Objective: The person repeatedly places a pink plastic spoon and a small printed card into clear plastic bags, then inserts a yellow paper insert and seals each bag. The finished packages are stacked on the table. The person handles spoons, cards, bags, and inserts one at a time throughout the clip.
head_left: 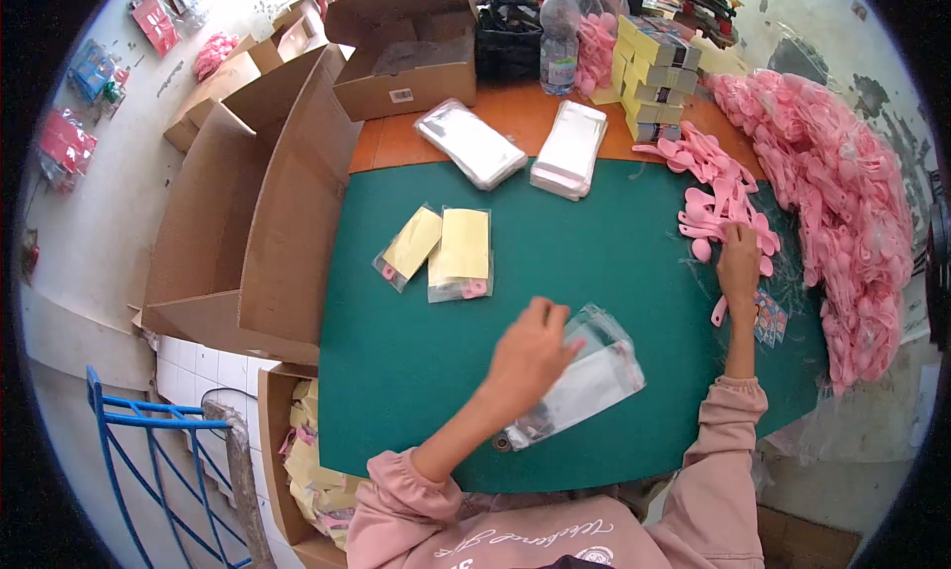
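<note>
We rest our left hand [530, 356] on a stack of clear plastic sleeves [584, 381] lying on the green table mat [416, 351] just in front of us, the fingers curled loosely with their tips on the top sleeve near its upper edge; whether they pinch it or merely press on it, we cannot tell. Our right hand [739, 262] reaches out to the right side of the mat and closes on a pink plastic piece [720, 310], whose lower end sticks out below the palm, at the near edge of a loose scatter of pink pieces [718, 188]. A much larger heap of pink pieces [842, 203] banks up along the right rim of the table. Toward the left of the mat lie two filled packets with yellow cards [441, 247], side by side. Farther back we see two more bundles of clear bags [520, 145], a stack of yellow boxes [649, 84], a water bottle [560, 34] and open cardboard cartons [406, 49].
</note>
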Tool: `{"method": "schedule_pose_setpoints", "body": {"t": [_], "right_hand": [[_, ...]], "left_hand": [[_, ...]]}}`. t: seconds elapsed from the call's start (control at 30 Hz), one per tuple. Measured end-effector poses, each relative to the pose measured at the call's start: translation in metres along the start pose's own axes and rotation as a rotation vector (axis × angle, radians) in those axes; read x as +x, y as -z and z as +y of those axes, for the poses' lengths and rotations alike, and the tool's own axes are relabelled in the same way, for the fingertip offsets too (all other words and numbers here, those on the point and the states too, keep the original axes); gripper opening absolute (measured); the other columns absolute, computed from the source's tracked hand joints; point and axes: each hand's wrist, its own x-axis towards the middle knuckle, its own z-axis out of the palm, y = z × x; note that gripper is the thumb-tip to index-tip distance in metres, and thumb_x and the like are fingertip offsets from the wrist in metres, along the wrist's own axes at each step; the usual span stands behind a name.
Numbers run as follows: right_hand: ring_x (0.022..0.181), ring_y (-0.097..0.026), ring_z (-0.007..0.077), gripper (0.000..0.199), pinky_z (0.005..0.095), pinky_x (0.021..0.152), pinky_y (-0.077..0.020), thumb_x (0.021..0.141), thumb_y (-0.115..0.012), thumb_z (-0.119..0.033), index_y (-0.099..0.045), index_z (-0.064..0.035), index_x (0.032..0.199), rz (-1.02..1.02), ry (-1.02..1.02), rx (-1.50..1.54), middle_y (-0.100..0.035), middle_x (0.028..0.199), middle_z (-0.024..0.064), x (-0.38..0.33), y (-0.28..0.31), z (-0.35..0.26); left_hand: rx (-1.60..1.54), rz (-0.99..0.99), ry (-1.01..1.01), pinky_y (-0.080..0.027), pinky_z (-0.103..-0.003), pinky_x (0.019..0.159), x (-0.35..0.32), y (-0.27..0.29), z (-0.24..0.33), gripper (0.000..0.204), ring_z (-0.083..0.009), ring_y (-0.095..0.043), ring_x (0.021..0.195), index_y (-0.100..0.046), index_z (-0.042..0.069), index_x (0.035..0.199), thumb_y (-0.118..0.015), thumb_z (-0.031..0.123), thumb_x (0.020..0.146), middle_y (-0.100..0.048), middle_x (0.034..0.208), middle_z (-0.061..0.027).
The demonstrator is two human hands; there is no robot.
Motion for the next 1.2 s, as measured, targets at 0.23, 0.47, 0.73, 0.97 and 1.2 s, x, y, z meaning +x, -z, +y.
{"method": "schedule_pose_setpoints", "body": {"t": [0.23, 0.47, 0.73, 0.97, 1.2], "right_hand": [[0.093, -0.047, 0.0298, 0.025, 0.0425, 0.078, -0.0376, 0.076, -0.055, -0.010, -0.052, -0.0057, 0.101, -0.028, -0.015, -0.074, -0.051, 0.097, 0.0105, -0.007, -0.003, 0.017], [0.086, -0.055, 0.0174, 0.019, 0.0292, 0.075, -0.0441, 0.082, -0.057, -0.014, -0.052, -0.0021, 0.097, -0.007, -0.370, 1.005, -0.056, 0.094, 0.0080, -0.007, 0.027, 0.016], [0.074, -0.053, 0.0101, 0.018, 0.0231, 0.065, -0.0442, 0.086, -0.052, -0.011, -0.051, -0.0031, 0.102, -0.045, -0.304, 1.465, -0.056, 0.088, 0.0046, -0.011, 0.040, -0.030], [0.063, -0.050, 0.0091, 0.034, 0.0209, 0.054, -0.0407, 0.078, -0.058, -0.004, -0.050, -0.0048, 0.111, -0.803, 0.124, 1.137, -0.058, 0.086, 0.0037, -0.009, 0.087, -0.105], [0.071, -0.056, 0.0081, 0.018, 0.0220, 0.064, -0.0458, 0.078, -0.060, -0.004, -0.057, 0.0022, 0.095, -0.628, 0.007, 1.218, -0.062, 0.080, 0.0057, -0.015, 0.078, -0.111]], "left_hand": [[-0.412, -0.060, -0.037, -0.046, -0.034, 0.067, 0.011, -0.022, -0.017, 0.042, -0.0226, -0.055, 0.075, -0.052, 0.003, 0.108, -0.061, -0.001, 0.068, -0.051, 0.081, -0.0093], [-0.344, -0.055, -0.088, -0.045, -0.028, 0.066, 0.012, -0.015, -0.020, 0.022, -0.0172, -0.056, 0.071, -0.057, 0.002, 0.093, -0.059, 0.009, 0.072, -0.053, 0.077, -0.0068], [-0.925, -0.198, 0.084, -0.049, -0.027, 0.069, 0.015, -0.016, -0.021, 0.013, -0.0159, -0.061, 0.078, -0.050, -0.002, 0.090, -0.054, 0.007, 0.081, -0.063, 0.088, -0.0119], [-1.079, -0.312, 0.242, -0.048, -0.025, 0.071, 0.020, -0.008, -0.031, 0.017, -0.0133, -0.060, 0.083, -0.047, -0.002, 0.099, -0.052, 0.007, 0.085, -0.064, 0.092, -0.0135], [-0.947, -0.334, 0.225, -0.048, -0.023, 0.070, 0.021, -0.006, -0.027, 0.029, -0.0115, -0.061, 0.078, -0.049, -0.003, 0.108, -0.056, 0.008, 0.083, -0.066, 0.086, -0.0104]]}}
